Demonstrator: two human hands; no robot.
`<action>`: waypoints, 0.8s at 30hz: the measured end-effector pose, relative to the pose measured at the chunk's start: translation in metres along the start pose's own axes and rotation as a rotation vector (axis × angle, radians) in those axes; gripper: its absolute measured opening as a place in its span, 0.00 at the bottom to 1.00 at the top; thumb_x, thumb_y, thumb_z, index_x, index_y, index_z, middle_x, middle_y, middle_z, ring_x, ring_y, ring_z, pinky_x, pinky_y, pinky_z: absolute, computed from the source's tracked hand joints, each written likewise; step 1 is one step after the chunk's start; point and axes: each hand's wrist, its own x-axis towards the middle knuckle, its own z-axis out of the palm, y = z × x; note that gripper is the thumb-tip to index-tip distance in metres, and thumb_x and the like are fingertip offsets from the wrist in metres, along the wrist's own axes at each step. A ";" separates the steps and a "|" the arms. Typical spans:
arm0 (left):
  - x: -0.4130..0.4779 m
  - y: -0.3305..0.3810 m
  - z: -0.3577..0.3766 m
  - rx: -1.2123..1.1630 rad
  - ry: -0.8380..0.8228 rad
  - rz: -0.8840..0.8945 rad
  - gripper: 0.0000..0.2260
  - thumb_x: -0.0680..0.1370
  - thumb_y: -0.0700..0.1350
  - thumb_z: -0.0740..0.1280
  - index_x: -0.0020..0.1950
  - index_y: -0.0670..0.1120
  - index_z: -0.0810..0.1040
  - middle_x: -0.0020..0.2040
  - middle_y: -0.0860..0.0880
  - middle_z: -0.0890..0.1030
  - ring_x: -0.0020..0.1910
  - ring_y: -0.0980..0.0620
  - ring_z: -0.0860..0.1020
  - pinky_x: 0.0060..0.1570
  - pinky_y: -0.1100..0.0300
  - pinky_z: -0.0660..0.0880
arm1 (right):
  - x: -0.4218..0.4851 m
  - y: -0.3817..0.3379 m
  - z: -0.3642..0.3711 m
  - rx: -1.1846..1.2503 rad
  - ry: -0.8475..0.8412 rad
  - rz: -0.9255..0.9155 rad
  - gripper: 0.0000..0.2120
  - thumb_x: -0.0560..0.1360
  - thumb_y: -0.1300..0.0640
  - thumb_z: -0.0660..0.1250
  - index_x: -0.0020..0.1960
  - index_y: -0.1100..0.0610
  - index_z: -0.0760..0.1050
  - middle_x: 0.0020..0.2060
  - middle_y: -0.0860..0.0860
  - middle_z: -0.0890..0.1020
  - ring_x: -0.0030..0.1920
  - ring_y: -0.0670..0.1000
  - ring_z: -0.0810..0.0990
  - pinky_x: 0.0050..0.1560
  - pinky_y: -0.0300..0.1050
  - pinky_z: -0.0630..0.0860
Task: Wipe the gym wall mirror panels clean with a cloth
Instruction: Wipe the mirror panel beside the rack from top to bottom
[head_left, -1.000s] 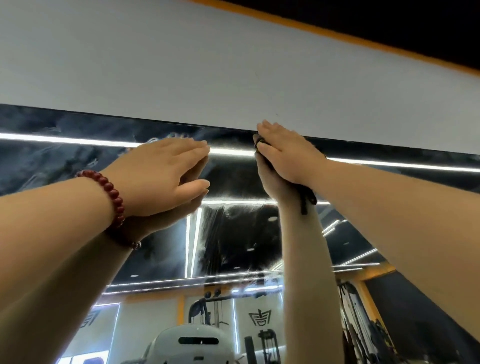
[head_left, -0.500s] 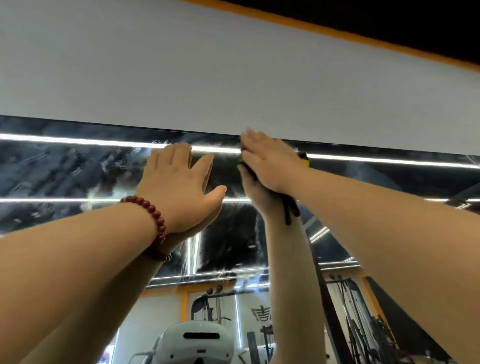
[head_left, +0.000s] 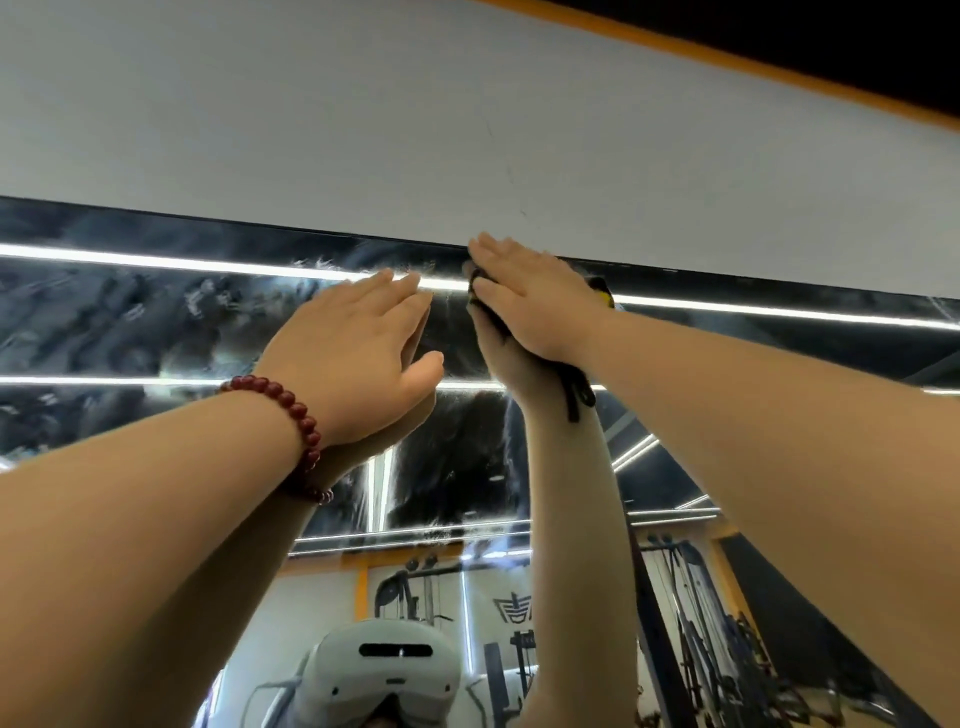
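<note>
The wall mirror (head_left: 130, 322) fills the middle and lower view, streaked with smears near its top edge. My right hand (head_left: 535, 306) lies flat with straight fingers against the glass just under the top edge, pressing a dark cloth (head_left: 576, 387) there; a yellow bit of the cloth (head_left: 602, 296) shows past the knuckles. My left hand (head_left: 358, 353), with a red bead bracelet on the wrist, rests flat on the glass to the left of it, fingers straight. Both arms reach up.
A white wall (head_left: 363, 130) runs above the mirror, topped by an orange stripe (head_left: 779, 67). The glass reflects ceiling light strips, gym machines (head_left: 696, 613) and a white headset (head_left: 384, 670).
Both hands slid a little along the top of the mirror and the left hand's fingers closed together. The view shifted slightly.
</note>
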 end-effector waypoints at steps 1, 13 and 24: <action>0.000 0.000 0.000 -0.003 0.001 0.001 0.33 0.79 0.64 0.43 0.81 0.50 0.51 0.81 0.52 0.51 0.79 0.53 0.49 0.76 0.54 0.47 | -0.010 -0.001 0.001 0.010 -0.021 -0.064 0.24 0.86 0.50 0.49 0.81 0.51 0.50 0.80 0.46 0.51 0.79 0.46 0.48 0.76 0.45 0.42; -0.008 0.001 -0.007 0.000 0.000 0.106 0.40 0.71 0.65 0.39 0.79 0.48 0.60 0.79 0.49 0.61 0.77 0.50 0.59 0.74 0.52 0.58 | -0.058 -0.015 0.008 -0.017 -0.035 -0.120 0.24 0.86 0.50 0.49 0.80 0.50 0.50 0.80 0.45 0.51 0.79 0.44 0.46 0.75 0.41 0.40; -0.044 0.008 0.004 0.046 -0.087 0.169 0.38 0.73 0.63 0.35 0.81 0.48 0.39 0.81 0.51 0.38 0.79 0.54 0.39 0.74 0.57 0.37 | -0.086 0.002 0.009 0.021 0.007 0.054 0.24 0.85 0.51 0.51 0.80 0.51 0.53 0.80 0.47 0.53 0.79 0.46 0.48 0.77 0.44 0.41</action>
